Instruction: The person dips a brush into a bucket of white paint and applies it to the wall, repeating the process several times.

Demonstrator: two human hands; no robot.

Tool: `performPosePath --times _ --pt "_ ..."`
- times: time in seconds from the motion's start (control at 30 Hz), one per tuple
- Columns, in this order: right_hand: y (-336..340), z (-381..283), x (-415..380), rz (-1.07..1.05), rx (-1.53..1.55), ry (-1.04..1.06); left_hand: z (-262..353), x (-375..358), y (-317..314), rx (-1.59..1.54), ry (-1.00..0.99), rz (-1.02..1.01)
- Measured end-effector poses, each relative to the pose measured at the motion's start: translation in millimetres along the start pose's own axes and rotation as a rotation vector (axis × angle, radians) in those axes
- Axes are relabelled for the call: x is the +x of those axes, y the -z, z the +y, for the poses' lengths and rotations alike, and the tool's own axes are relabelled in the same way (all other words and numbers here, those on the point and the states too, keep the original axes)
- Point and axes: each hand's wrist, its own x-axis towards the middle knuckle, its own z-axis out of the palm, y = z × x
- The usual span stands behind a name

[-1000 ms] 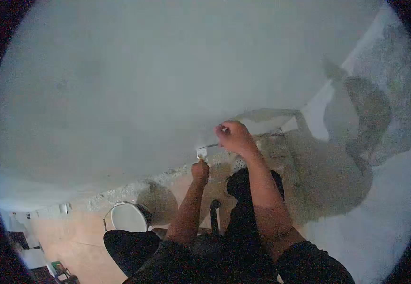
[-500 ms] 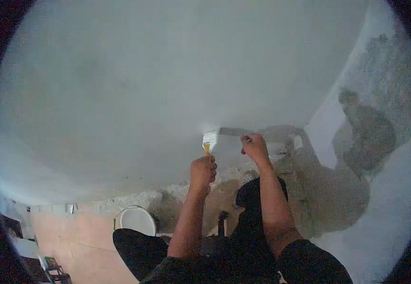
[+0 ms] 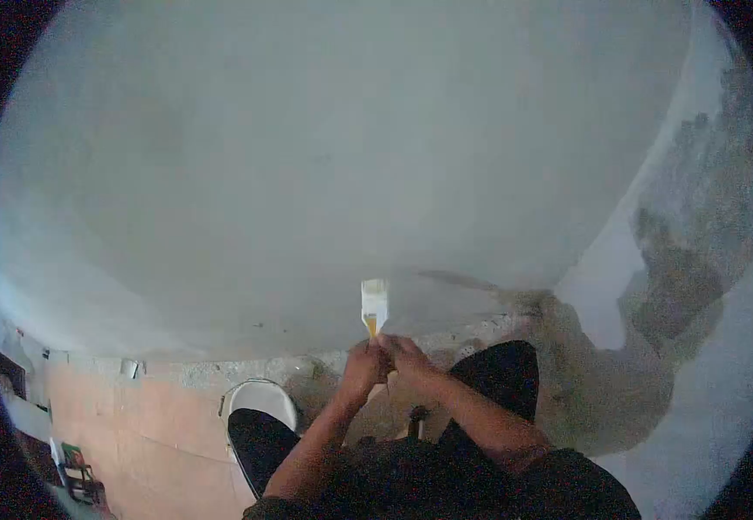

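Observation:
A paintbrush [image 3: 375,302] with a broad white-coated head and a yellow handle points up, close to the pale wall [image 3: 307,156]. My left hand [image 3: 363,373] is closed around the lower part of its handle. From the right, my right hand [image 3: 404,354] meets the left one, its fingers closed at the handle just below the brush head. The fingers overlap there, so part of the handle is hidden.
A white bucket [image 3: 264,396] stands on the floor by my left knee, partly covered by it. Rough rubble [image 3: 307,367] lines the foot of the wall. Dark patches mark the wall [image 3: 675,290] at right. A chair-like object [image 3: 80,475] stands at lower left.
My right hand has come down and left from beside the wall to the brush handle. The paintbrush and my left hand have moved lower in the view.

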Motion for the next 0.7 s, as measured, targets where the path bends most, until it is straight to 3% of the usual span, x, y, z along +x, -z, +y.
performPosePath --times 0.07,0.13,0.2,0.23,0.27,0.33,0.37,0.4,0.47,0.53,0.6,0.63,0.67,0.7 --pt "-20 -7 -20 -0.101 0.161 0.002 -19 -11 15 0.094 -0.059 -0.048" --pt "-30 -13 -26 -0.075 0.138 -0.042 -24 -22 18 0.188 -0.116 -0.108" --pt "-35 -16 -30 -0.017 0.106 -0.114 -17 -34 10 -0.45 0.143 -0.046" --pt "-27 24 -11 0.02 -0.142 0.133 -11 -36 15 -0.317 0.103 -0.104" --pt "-32 21 -10 0.03 -0.151 0.126 -15 -34 24 -0.328 0.103 -0.115" --pt "-30 8 -16 0.204 -0.13 0.146 -28 -30 32 -0.179 0.218 -0.384" --pt "-28 -8 -21 0.273 -0.235 0.038 -40 -26 42 0.351 -0.114 -0.457" --pt "-20 -1 -17 0.274 -0.245 0.03 -51 -28 44 0.338 -0.115 -0.458" --pt "0 16 2 0.572 -0.597 0.218 -41 -38 50 0.361 0.032 -0.249" --pt "1 26 10 0.675 -0.557 0.312 -30 -43 64 0.398 0.112 -0.225" --pt "-8 37 19 0.78 -0.51 0.383 -59 -34 78 0.779 -0.187 -0.485" --pt "-14 37 25 0.811 -0.385 0.514 -93 -35 74 0.504 -0.182 -0.362" --pt "-15 41 31 0.842 -0.258 0.646 -68 -45 77 0.496 -0.169 -0.38" --pt "-7 45 35 0.773 -0.298 0.595 -41 -54 79 0.415 -0.081 -0.34"
